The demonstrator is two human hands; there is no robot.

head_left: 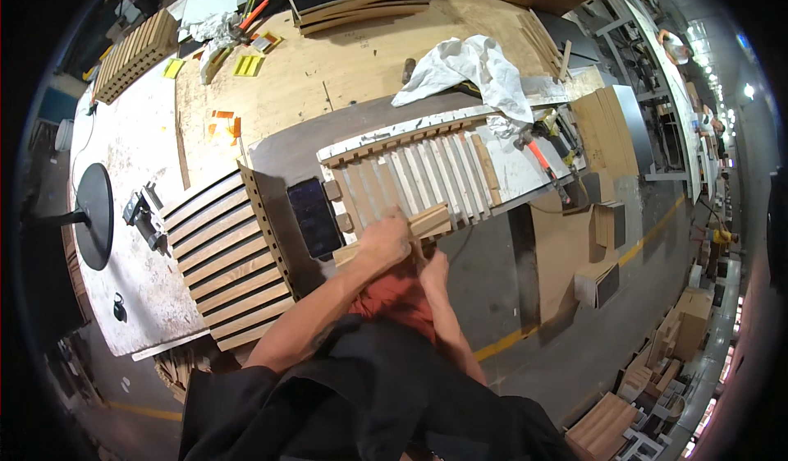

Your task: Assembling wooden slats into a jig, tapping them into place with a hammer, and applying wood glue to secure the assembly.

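My left hand (386, 239) is closed at the near edge of a slatted frame (427, 174), its fingers against a wooden slat. Just to its right and a little lower, my right hand (432, 270) is closed round a narrow wooden slat that stands between the two hands. A short wooden rail (431, 221) lies along the frame's near side, beside my left fingers. Inside the frame, several slats sit in parallel, brownish on the left and whitish on the right. A notched rail (402, 139) runs along its far side. My fingertips are partly hidden.
A finished-looking slatted panel (230, 256) stands left, beside a dark rectangular pad (315, 217). A white cloth (468, 71) lies behind the frame; a red-handled hammer (539, 159) rests right. A round black disc on a stand (97, 216) is far left. Cardboard (558, 256) stands right.
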